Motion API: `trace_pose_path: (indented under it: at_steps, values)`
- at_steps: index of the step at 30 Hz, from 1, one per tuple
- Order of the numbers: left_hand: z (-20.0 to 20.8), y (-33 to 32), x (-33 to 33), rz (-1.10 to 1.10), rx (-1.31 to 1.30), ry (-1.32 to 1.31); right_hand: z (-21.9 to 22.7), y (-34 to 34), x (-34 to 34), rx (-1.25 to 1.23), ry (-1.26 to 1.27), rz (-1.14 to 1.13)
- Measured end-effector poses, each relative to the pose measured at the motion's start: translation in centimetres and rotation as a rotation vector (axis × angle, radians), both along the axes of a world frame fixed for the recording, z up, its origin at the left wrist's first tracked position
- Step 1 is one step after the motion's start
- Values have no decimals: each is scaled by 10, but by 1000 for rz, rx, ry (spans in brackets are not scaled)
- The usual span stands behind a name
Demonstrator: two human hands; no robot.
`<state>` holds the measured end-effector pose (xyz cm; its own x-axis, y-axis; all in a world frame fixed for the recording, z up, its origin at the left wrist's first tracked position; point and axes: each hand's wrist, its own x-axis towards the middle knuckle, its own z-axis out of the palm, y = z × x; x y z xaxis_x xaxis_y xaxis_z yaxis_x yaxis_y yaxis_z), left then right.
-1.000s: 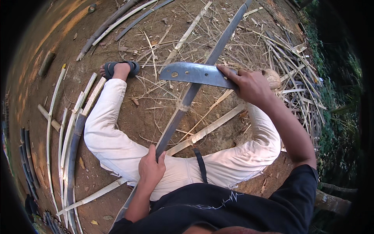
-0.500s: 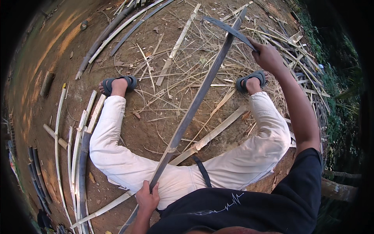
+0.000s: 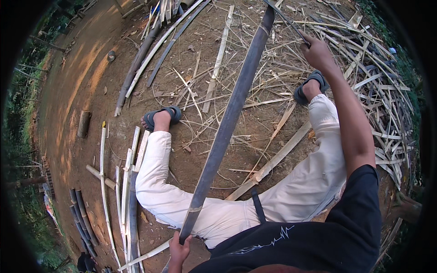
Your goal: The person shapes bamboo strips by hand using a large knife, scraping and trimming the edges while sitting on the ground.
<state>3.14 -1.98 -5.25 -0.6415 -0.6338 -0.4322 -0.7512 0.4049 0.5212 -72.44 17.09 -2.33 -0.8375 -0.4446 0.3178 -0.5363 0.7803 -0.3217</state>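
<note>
A long split bamboo strip slants from near my lap to the far edge of the head view, its broad dark outer face toward me. My left hand is wrapped round its near part. In my right hand is the handle of a curved knife, raised at the strip's far end. The blade appears thin and edge-on there and meets or crosses the strip near the top; whether it cuts into the bamboo I cannot tell.
Bamboo shavings litter the ground between my sandalled feet. A heap of split strips lies at the right. More bamboo lengths lie by my left leg, and dark poles at the far left. One pale strip passes under my right leg.
The bamboo strip has rolled, showing more of its dark face. The knife has moved toward the strip's far end and turned edge-on. My left hand still grips the near part.
</note>
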Motion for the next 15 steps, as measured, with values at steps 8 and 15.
trace_pose_path:
  at_steps: [8,15]
  values:
    - [32,-52,-115,124,478,64,-17,-6,-11,-521,-541,-72]
    - [28,-67,-217,106,851,213,14,-39,92,-530,-559,49]
